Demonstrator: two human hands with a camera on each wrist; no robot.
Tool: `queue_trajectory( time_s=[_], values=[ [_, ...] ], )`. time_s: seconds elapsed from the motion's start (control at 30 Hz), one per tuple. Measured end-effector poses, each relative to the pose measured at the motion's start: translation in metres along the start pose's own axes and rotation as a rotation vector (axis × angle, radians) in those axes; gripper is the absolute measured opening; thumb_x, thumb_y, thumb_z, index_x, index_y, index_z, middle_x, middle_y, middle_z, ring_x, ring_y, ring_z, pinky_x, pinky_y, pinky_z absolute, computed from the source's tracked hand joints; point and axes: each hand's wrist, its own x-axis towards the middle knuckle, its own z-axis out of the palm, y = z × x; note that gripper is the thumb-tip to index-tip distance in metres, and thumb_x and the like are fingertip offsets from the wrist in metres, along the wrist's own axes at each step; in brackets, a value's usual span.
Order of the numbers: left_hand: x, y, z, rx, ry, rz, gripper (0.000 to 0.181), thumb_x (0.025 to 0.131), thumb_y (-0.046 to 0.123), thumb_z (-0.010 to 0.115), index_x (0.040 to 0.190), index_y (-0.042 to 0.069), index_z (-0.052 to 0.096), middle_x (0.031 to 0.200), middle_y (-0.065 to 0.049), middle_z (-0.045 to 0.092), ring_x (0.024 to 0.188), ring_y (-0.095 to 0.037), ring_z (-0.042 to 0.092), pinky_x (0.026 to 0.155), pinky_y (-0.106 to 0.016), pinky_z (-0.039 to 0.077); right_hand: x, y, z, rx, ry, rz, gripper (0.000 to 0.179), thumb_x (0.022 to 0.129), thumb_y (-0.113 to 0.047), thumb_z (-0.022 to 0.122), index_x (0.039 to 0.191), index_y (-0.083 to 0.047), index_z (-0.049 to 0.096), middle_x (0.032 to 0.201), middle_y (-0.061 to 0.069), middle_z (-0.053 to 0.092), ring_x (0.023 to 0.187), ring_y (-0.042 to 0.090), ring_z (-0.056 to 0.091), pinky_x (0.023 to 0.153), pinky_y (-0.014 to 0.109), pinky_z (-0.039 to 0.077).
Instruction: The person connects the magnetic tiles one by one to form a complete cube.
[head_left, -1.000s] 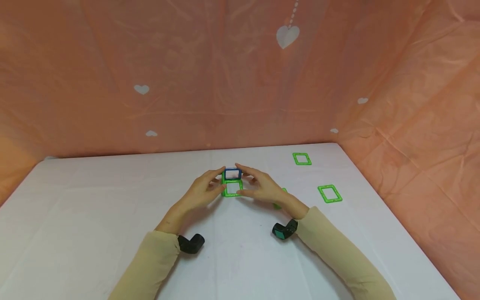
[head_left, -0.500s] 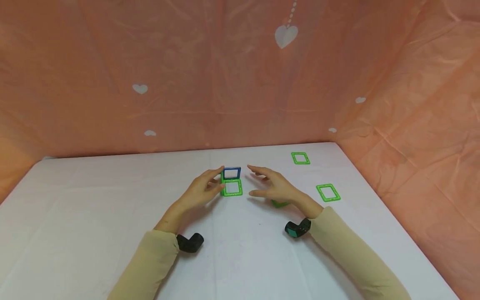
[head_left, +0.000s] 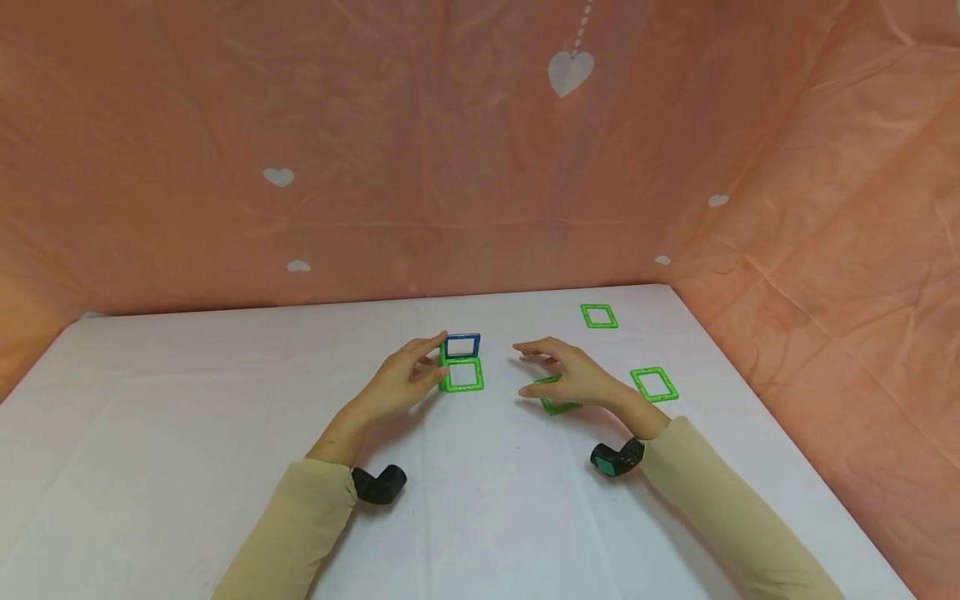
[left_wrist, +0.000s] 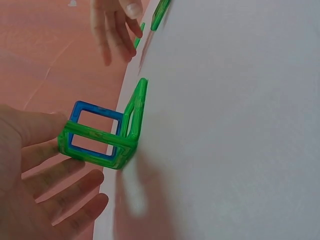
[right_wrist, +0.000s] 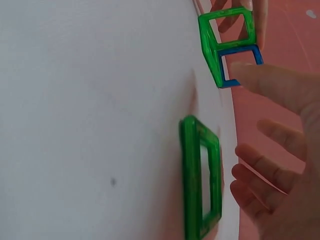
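My left hand [head_left: 397,383] holds a small joined group of magnetic tile frames by its left side. In the left wrist view, thumb and index finger pinch a green square tile [left_wrist: 95,133] standing on edge. Joined to it are a blue square tile [left_wrist: 102,109], upright at the back, and another green square tile [head_left: 466,388] flat on the table. Farther right my right hand [head_left: 573,375] hovers with fingers spread and nothing between them. Just below it lies a loose green square tile [right_wrist: 191,175], partly hidden by the hand in the head view.
Two more green square tiles lie on the white table [head_left: 225,450], one near the back edge [head_left: 599,326] and one at the right [head_left: 655,398]. An orange curtain with white hearts [head_left: 450,167] rises behind the table and along the right.
My right hand has let go of the joined tiles and moved right, over the loose green tile. The left hand has stayed at the joined tiles.
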Motion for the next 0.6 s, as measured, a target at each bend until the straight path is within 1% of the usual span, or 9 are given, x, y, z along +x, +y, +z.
queue_trajectory(
  time_s=[0.1, 0.2, 0.33, 0.47, 0.6],
  values=[
    [0.0, 0.001, -0.001, -0.002, 0.004, -0.005, 0.058, 0.095, 0.013, 0.058, 0.147, 0.002, 0.035, 0.139, -0.023, 0.047, 0.118, -0.038, 0.054, 0.1, -0.049, 0.046, -0.004, 0.003, -0.005, -0.009, -0.024, -0.008, 0.063, 0.079, -0.024, 0.079, 0.134, -0.007, 0.055, 0.125, 0.011, 0.058, 0.121, 0.027, 0.053, 0.104, 0.048, 0.043],
    [-0.001, 0.001, -0.001, 0.003, 0.009, -0.002, 0.057, 0.095, 0.013, 0.058, 0.146, 0.001, 0.036, 0.138, -0.023, 0.047, 0.12, -0.039, 0.053, 0.101, -0.05, 0.045, -0.008, 0.004, -0.008, -0.038, -0.055, -0.002, 0.065, 0.077, -0.028, 0.08, 0.133, -0.007, 0.055, 0.124, 0.01, 0.057, 0.119, 0.026, 0.053, 0.105, 0.048, 0.042],
    [-0.001, 0.0, -0.001, 0.01, 0.025, 0.01, 0.057, 0.094, 0.013, 0.059, 0.145, 0.0, 0.037, 0.138, -0.024, 0.048, 0.126, -0.042, 0.047, 0.106, -0.054, 0.039, -0.013, 0.004, -0.011, -0.091, -0.077, -0.004, 0.067, 0.075, -0.032, 0.081, 0.132, -0.008, 0.057, 0.123, 0.01, 0.056, 0.116, 0.024, 0.053, 0.102, 0.047, 0.042],
    [-0.002, 0.0, 0.0, 0.016, 0.039, 0.023, 0.057, 0.092, 0.012, 0.061, 0.144, -0.001, 0.039, 0.138, -0.025, 0.049, 0.133, -0.042, 0.041, 0.11, -0.056, 0.031, -0.017, 0.006, -0.012, -0.13, -0.084, -0.014, 0.065, 0.074, -0.033, 0.082, 0.13, -0.008, 0.059, 0.121, 0.01, 0.057, 0.112, 0.024, 0.052, 0.099, 0.046, 0.042],
    [-0.003, -0.001, 0.0, 0.009, 0.037, 0.012, 0.057, 0.093, 0.013, 0.061, 0.144, 0.001, 0.039, 0.139, -0.024, 0.048, 0.136, -0.041, 0.038, 0.112, -0.056, 0.028, -0.019, 0.007, -0.012, -0.141, -0.091, -0.012, 0.065, 0.073, -0.033, 0.083, 0.129, -0.008, 0.06, 0.119, 0.009, 0.057, 0.111, 0.024, 0.05, 0.096, 0.044, 0.042]
  ],
)
